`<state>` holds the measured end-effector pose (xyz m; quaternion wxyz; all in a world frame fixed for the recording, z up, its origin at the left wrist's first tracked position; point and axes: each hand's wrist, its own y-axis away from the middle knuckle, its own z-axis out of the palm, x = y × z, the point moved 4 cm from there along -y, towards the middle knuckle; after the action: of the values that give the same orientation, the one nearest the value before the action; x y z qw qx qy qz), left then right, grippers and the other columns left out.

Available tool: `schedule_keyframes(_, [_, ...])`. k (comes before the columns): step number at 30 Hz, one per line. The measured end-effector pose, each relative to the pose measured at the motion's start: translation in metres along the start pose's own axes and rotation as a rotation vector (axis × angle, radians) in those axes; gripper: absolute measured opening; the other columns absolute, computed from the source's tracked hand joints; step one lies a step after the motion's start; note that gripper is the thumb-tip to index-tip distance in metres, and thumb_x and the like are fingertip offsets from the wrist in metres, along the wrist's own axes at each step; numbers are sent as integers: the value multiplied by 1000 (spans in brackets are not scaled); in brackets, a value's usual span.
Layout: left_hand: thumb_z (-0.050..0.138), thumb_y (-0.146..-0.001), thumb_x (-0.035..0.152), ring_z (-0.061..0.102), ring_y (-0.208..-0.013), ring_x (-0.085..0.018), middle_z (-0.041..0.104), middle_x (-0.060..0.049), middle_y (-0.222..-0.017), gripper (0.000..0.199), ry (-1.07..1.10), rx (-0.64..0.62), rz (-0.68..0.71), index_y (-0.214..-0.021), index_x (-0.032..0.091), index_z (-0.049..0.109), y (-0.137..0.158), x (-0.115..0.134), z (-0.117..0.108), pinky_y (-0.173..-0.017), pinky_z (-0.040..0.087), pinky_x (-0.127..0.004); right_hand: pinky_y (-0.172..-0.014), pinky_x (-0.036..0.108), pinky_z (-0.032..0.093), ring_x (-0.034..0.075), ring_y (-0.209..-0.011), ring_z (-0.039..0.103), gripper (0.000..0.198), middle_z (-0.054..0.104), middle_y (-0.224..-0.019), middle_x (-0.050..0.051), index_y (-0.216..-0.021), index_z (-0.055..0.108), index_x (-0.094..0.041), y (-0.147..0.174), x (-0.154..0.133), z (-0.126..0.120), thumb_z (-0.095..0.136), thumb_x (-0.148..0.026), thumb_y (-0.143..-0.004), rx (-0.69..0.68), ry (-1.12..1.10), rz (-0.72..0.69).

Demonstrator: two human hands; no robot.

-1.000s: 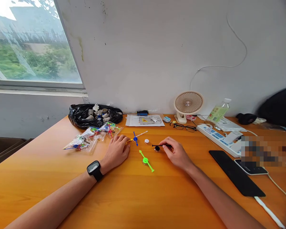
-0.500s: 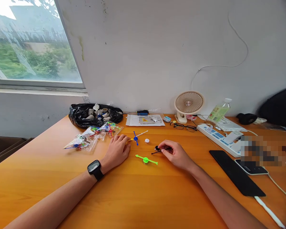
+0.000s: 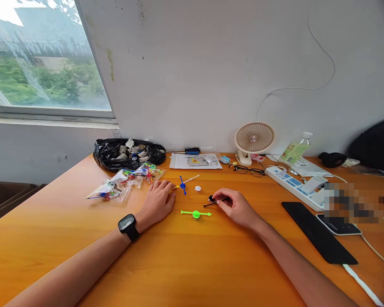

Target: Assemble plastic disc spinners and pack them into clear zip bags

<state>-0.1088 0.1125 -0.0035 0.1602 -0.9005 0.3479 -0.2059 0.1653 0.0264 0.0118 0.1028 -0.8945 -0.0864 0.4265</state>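
My left hand (image 3: 161,200) lies palm down on the table, its fingers lightly bent and holding nothing that I can see. Just past its fingertips, a blue arrow spinner (image 3: 182,186) stands with a white pointer and a yellow one reaching out beside it. The yellow end comes close to my fingers; whether they touch cannot be seen. My right hand (image 3: 233,204) pinches a black arrow spinner (image 3: 211,198), whose thin pointer sticks out leftward. Between both hands, a green arrow spinner (image 3: 196,214) sits on a clear round base. Behind it is a small white disc (image 3: 197,188).
Clear bags of colourful parts (image 3: 110,189) lie left, before a black plastic bag (image 3: 104,157) of cardboard tubes. A fan (image 3: 255,137), eyeglasses (image 3: 248,170) and a screwdriver (image 3: 192,151) are at the back. A power strip (image 3: 291,185) and a black slab (image 3: 318,232) lie right.
The green pointer has turned on its base: its arrowhead was at the left end and now points right. Both hands have stayed in place.
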Motion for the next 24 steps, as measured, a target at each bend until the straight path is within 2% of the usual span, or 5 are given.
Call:
schedule_keyframes(10, [50, -103, 28, 57, -116, -31, 69, -9, -122, 24, 29, 10, -21, -125, 24, 59, 1, 1, -2, -101, 47, -50, -80, 33, 57, 23, -92, 73, 15, 78, -99, 8, -95, 77, -20, 5, -7, 7, 63, -21, -88, -73, -93, 15])
schedule_keyframes(16, [54, -101, 29, 52, -122, -32, 66, -10, -129, 32, 57, 83, -41, -132, 23, 55, 0, 6, -10, -104, 47, -50, -78, 32, 57, 23, -90, 73, 14, 78, -98, 7, -95, 76, -20, 5, -7, 9, 65, -24, -87, -99, -163, 57])
schedule_keyframes(21, [50, -105, 27, 51, -125, -29, 64, -9, -131, 29, 150, 181, 73, -132, 25, 59, 3, 28, -27, -111, 44, -49, -77, 32, 55, 22, -87, 71, 15, 78, -97, 8, -94, 76, -19, 3, -10, 9, 66, -28, -88, -99, -193, 65])
schedule_keyframes(24, [53, -104, 30, 55, -119, -27, 68, -8, -124, 26, 221, 90, 208, -128, 27, 64, 8, 46, -29, -106, 48, -45, -76, 31, 54, 21, -84, 69, 14, 77, -94, 6, -93, 75, -19, 5, -14, 15, 66, -29, -89, -107, -210, 65])
